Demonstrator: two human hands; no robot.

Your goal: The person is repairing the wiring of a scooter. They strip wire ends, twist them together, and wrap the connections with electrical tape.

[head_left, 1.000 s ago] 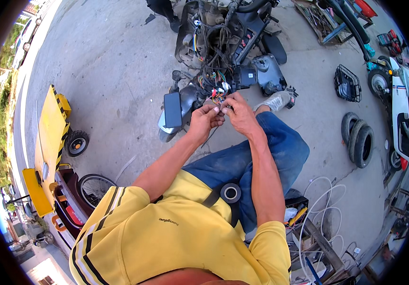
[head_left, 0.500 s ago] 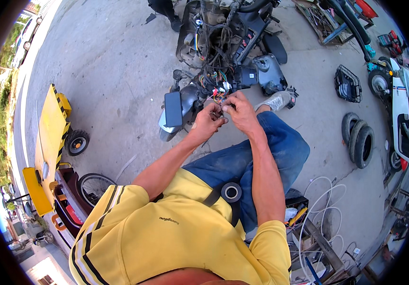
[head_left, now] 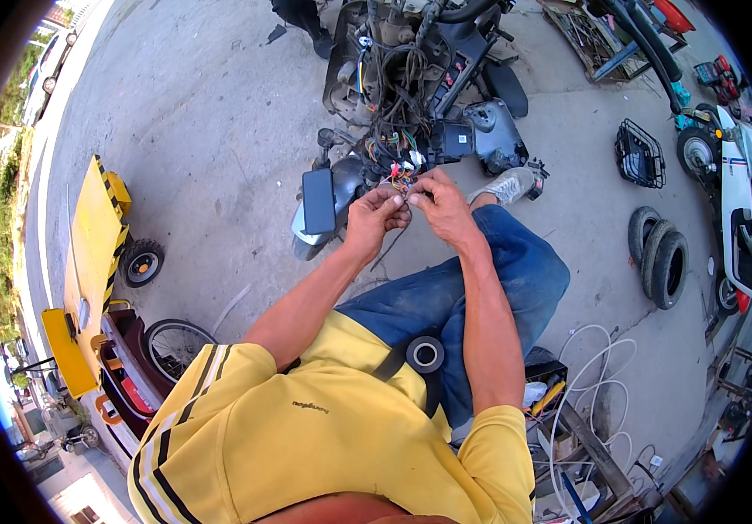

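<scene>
Pinching, both hands: left hand [head_left: 377,218] and right hand [head_left: 442,210], each with thumb pressed to fingers, no gap seen, tips nearly meeting on coloured wires [head_left: 401,185] at the near end of a stripped scooter [head_left: 411,70]; left thumb, lower and apart half a second ago, now back up at the joined tips, right hand scarcely shifted, so the fine two-handed work goes on at the same spot; one dark strand [head_left: 388,250] trailing below the left hand; black phone [head_left: 318,201] left of the hands, above a grey fender [head_left: 308,245]; tape roll [head_left: 425,354] on the lap; farther right, tyres [head_left: 652,262] and black basket [head_left: 640,154]; hidden: wire ends, behind the fingertips; hard to make out: which strand each hand holds, and whether any are joined; cut off: scooter's far end and a bystander's dark leg [head_left: 302,17], both at the top edge
</scene>
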